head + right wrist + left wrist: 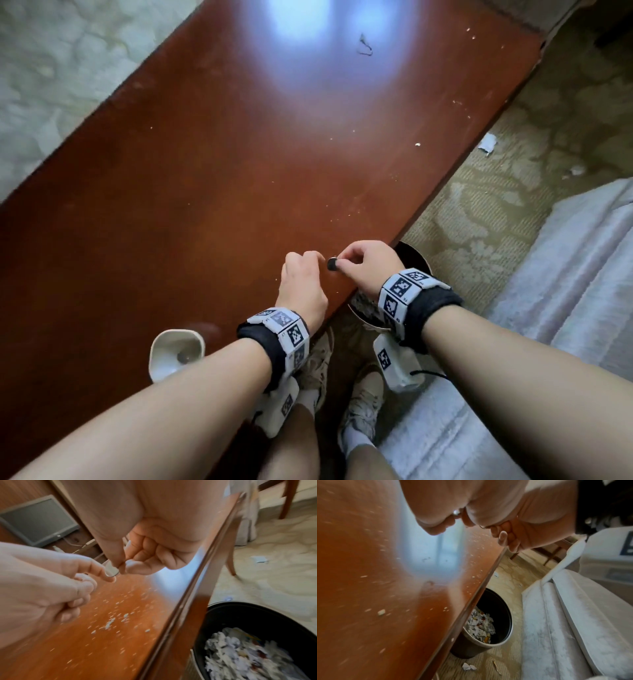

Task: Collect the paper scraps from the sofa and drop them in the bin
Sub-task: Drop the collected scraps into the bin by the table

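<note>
My right hand [342, 262] pinches a small round disc [331, 264] between thumb and forefinger, just above the table's near edge. In the right wrist view the disc [111, 570] looks silvery. My left hand [310, 257] is beside it with its fingers curled; its forefinger [108, 577] reaches out to the disc and I see nothing in its grasp. The black bin [416, 255] stands on the floor under the table edge, below my right wrist. It holds a heap of paper scraps [481, 626] [240, 653]. The pale sofa [565, 274] lies to the right.
The red-brown wooden table [205, 171] carries small white crumbs [109, 623] and a white dish [176, 353] near my left forearm. Loose paper scraps [487, 143] [468, 667] lie on the patterned carpet. A chair leg [230, 563] stands beyond the bin.
</note>
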`<state>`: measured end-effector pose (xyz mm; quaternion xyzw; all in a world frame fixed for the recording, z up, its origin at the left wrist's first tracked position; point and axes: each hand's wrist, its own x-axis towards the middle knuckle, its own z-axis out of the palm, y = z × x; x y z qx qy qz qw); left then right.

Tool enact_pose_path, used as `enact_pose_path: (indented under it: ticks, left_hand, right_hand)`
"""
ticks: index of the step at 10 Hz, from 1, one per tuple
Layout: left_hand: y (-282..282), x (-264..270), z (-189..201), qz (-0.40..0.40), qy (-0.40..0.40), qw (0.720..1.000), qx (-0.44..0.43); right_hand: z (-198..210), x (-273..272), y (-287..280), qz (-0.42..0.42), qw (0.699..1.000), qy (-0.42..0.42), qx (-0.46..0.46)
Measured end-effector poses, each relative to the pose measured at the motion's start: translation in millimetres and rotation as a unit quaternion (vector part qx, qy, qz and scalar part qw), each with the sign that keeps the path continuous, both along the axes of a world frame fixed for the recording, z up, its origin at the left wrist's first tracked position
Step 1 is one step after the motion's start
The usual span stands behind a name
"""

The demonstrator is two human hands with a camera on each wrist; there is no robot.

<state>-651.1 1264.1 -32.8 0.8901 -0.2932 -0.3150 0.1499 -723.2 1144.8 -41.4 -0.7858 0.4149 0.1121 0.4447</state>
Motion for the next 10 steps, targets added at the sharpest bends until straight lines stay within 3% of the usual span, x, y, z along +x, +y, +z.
enact_pose_path:
  ticks: [2,5,8,9,10]
  left_hand:
    - [85.3,23.7,11.5,0.154,-0.031,0.988,0.003]
    - [216.2,36.8,6.4,0.342,-0.034,0.938,0.052]
    - [250.6,45.8,5.6,0.372,0.013,0.928,0.010]
    - [252.1,47.9,4.1,0.363,0.034,0.931,-0.018]
    - [254.0,49.9,3.5,0.352,0.008,0.936,-0.017]
  right_hand:
    - [9.4,51.4,66.7,0.138,0.990,-0.013,0.021]
    - [-4.8,93.7,186.9,0.247,0.967,-0.015,0.057]
    - [-3.9,113.7,222.5,0.255,0.965,0.011,0.063]
    - [-2.7,116.1,221.3,0.211,0.975,0.004,0.069]
    - [0.8,117.4,214.8,0.180,0.984,0.009,-0.002]
